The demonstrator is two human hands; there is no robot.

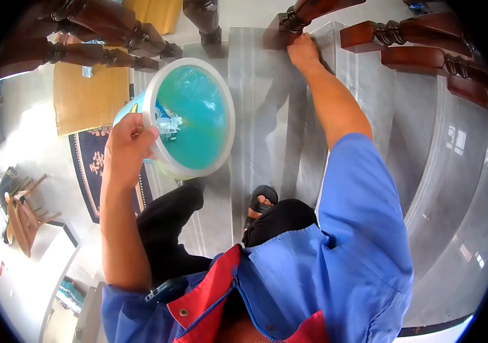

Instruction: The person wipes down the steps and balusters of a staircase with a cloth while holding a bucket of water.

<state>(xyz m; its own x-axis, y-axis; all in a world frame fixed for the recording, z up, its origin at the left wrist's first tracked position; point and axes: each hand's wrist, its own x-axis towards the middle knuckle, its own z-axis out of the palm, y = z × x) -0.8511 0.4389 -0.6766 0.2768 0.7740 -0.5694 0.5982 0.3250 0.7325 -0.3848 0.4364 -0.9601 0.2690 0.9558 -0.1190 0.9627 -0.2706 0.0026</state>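
Tan sheet (91,100) is lying on pale floor (32,117); dark patterned rug (87,167) is spreading just beside it. Wooden chair (20,226) is standing near white tabletop (35,263). Glare is whitening floor beside the sheet.

Glossy grey stairs (421,166) are fanning across the right side of the frame, while dark, turned wooden balusters (409,34) are standing along the top. At left, a patterned rug (87,171) and a tan mat (87,103) are lying on pale floor (55,186), where bright light (32,123) is glaring above a wooden chair (20,223).

Left fingers (134,119) curled opposite thumb (149,136); right arm (340,108) stretched forward, right fingers (302,41) bent
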